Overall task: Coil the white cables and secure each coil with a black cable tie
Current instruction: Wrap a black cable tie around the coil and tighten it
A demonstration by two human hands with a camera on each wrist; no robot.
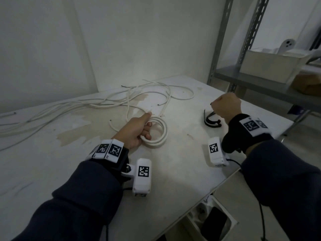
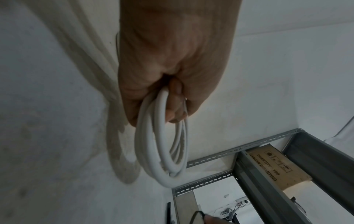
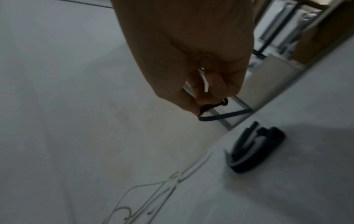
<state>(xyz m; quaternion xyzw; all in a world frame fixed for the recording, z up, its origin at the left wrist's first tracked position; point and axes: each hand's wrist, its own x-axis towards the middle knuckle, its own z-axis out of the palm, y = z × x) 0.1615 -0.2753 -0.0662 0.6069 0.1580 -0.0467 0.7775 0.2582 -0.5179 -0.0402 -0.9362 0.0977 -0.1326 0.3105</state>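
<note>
Left hand [image 1: 137,131] grips 1 coiled white round cable [image 1: 157,132]; right hand [image 1: 225,106] pinches 1 black plastic cable tie [image 3: 220,116]. Next, likely: wrap tie round coil.

- The near half of the worktop [image 1: 173,171] lies bare between the two forearms, so a hand can pass there down to the front edge.
- Loose white cables [image 1: 97,103] sprawl over the far left and far middle, blocking a flat sweep toward the wall.
- The coil [image 1: 159,134] in the left hand [image 1: 137,131] fills the middle; a bare strip separates it from the bundle of black ties [image 1: 211,121].
- That bundle lies just under the raised right hand [image 1: 225,106], which pinches one tie [image 3: 220,116].
- The metal shelf rack [image 1: 231,49] closes off the far right corner.
</note>
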